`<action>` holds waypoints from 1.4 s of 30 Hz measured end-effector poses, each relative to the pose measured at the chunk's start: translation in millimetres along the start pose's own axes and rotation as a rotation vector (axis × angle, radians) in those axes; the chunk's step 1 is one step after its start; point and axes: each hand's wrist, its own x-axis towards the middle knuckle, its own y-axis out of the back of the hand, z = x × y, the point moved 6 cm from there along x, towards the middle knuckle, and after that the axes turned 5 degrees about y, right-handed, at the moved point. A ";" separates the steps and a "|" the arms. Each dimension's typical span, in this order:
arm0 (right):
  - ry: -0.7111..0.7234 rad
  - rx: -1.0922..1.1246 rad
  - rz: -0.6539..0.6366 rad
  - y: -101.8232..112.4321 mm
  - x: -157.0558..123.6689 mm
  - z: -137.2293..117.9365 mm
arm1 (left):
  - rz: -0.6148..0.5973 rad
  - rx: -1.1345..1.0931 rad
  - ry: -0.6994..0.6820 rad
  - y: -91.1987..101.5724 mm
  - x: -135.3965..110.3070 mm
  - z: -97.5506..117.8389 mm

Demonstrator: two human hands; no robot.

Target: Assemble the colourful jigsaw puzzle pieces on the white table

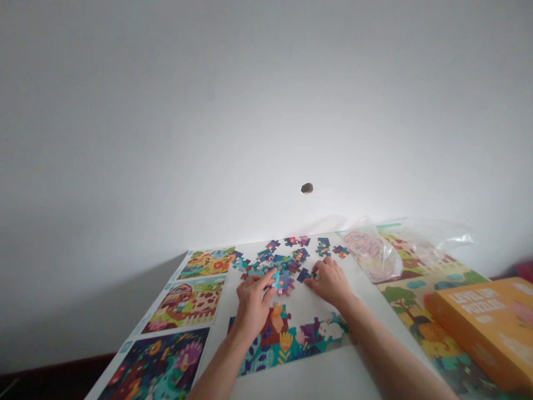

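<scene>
My left hand [255,297] pinches a teal puzzle piece [275,279] between thumb and fingers, at the near side of a heap of loose pieces [283,261]. Fingers bent, my right hand [332,282] closes at the edge of a dark blue puzzle piece [305,275] on the white board; its fingertips partly hide their contact with it. Nearer to me lies a joined section of puzzle [287,344] with an orange animal, a white rabbit and plants. My left forearm covers part of its left side. Purple pieces [285,283] lie between my hands.
Picture sheets [189,303] line the left side. Clear plastic bags [375,253] lie at the back right, on a printed picture [400,300]. An orange puzzle box [483,328] stands at the right. A white wall [250,139] with a small hole [307,188] rises behind.
</scene>
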 end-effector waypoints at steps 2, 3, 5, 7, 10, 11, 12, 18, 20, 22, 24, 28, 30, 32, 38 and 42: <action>-0.023 -0.009 0.002 0.8 0.7 2.5 | -0.001 0.001 0.001 -0.7 -0.3 -1.6; -0.040 -0.019 0.014 2.3 0.9 3.8 | 0.001 0.000 0.001 -0.7 -0.4 -1.9; -0.055 -0.027 0.068 7.8 0.6 3.8 | 0.006 -0.005 -0.001 -0.1 -0.4 -1.1; 0.003 0.038 0.137 13.9 -0.6 -3.1 | -0.001 -0.010 -0.006 0.3 -0.5 1.1; 0.249 0.296 0.148 15.7 -5.0 -26.9 | -0.052 -0.012 -0.020 -1.8 -1.3 4.9; 0.329 0.381 0.120 13.8 -7.2 -35.3 | -0.077 -0.011 -0.031 -3.4 -1.8 6.2; 0.385 0.441 0.086 11.0 -9.3 -42.0 | -0.103 -0.010 -0.043 -5.1 -2.5 7.3; 0.368 0.470 0.018 -0.7 -11.5 -46.8 | -0.154 0.028 -0.063 -9.5 -3.8 9.4; 0.310 0.434 0.037 0.9 -9.6 -40.6 | -0.116 0.061 -0.028 -5.4 -2.3 8.4; 0.218 0.366 0.054 2.4 -7.1 -32.2 | -0.050 0.114 0.036 1.4 -0.8 5.6; 0.125 0.297 0.056 2.2 -5.2 -24.3 | 0.011 0.190 0.115 7.8 -0.1 1.0; 0.058 0.272 0.047 -1.1 -3.5 -18.3 | -0.006 0.301 0.234 7.8 -1.2 -8.5; 0.063 0.279 0.045 -2.2 -3.3 -18.9 | -0.040 0.312 0.243 4.3 -1.8 -10.2; 0.064 0.279 0.039 -2.7 -3.3 -19.7 | -0.053 0.315 0.235 2.0 -2.1 -10.3; 0.051 0.227 0.022 -1.4 -3.8 -20.9 | -0.071 0.313 0.213 -0.3 -2.0 -10.6; 0.029 0.176 0.011 -1.5 -3.7 -19.6 | -0.102 0.278 0.184 -1.7 -2.1 -8.2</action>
